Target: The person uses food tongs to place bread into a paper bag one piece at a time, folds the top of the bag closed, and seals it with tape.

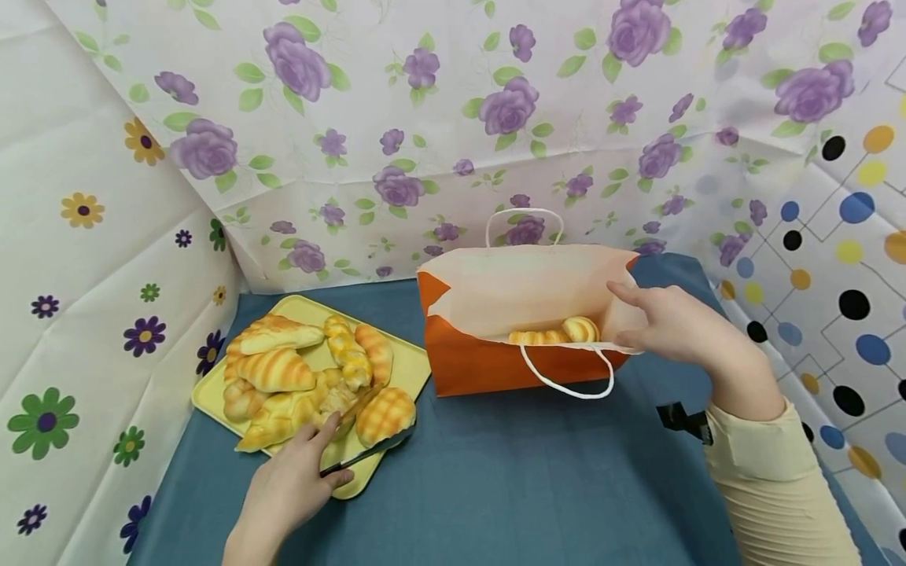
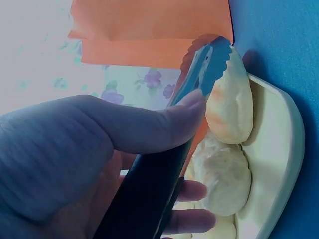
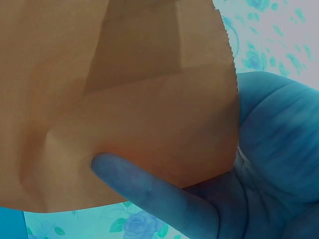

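Note:
My left hand (image 1: 290,479) grips tongs (image 2: 149,184) with black handles and scalloped ends. In the head view the arms of the tongs stand apart on either side of a round, crosshatched bun (image 1: 388,415). This bun lies at the near right side of a yellow tray (image 1: 410,358), beside several other breads such as a striped croissant (image 1: 274,369) and a twisted loaf (image 1: 347,351). At the right end of an orange paper bag (image 1: 467,365), my right hand (image 1: 675,326) holds the rim. Two breads (image 1: 581,329) show inside the bag.
The bag stands wide-mouthed on the blue cloth (image 1: 524,472), its white rope handle (image 1: 566,389) hanging over the front. Flower-patterned sheets (image 1: 396,126) rise behind and at the left; a dotted sheet (image 1: 849,299) hangs at the right.

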### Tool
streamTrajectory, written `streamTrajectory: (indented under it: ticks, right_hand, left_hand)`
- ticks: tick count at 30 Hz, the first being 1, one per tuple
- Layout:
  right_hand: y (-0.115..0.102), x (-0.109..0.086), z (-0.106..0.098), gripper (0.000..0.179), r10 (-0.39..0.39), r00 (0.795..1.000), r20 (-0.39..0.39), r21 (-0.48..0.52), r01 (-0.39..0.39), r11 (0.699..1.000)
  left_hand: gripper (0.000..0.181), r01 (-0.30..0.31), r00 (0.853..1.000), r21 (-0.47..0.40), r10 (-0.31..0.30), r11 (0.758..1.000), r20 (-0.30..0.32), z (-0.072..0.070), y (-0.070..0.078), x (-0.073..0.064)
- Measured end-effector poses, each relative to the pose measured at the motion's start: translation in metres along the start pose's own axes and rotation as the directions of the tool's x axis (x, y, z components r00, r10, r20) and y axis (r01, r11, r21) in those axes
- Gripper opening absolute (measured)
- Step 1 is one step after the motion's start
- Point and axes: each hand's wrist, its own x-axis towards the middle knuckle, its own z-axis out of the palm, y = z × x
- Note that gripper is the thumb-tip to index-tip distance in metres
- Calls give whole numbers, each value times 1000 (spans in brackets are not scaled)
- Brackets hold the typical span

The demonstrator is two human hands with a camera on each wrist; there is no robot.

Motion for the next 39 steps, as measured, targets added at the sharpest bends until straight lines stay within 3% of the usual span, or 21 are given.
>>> streamTrajectory:
  ticks: [9, 20, 29, 39]
  right_hand:
    - [-2, -1, 0, 84, 3, 1000, 8, 10, -3, 1000]
    - [-2, -1, 2, 83, -14, 1000, 0, -16, 14, 1000]
    - [-1, -1, 2, 84, -7, 1000, 0, -24, 7, 1000]
    - [-2, -1, 1, 82, -17, 1000, -17, -22, 17, 1000]
  left_hand:
    - [91, 8, 1000, 14, -9, 1000, 30, -6, 3, 0]
    - [95, 37, 993, 29, -40, 999, 115, -14, 7, 3]
    - [85, 11, 997, -14, -10, 1000, 78, -9, 5, 3]
    - [79, 3, 1000, -1, -3, 1000, 25, -8, -2, 1]
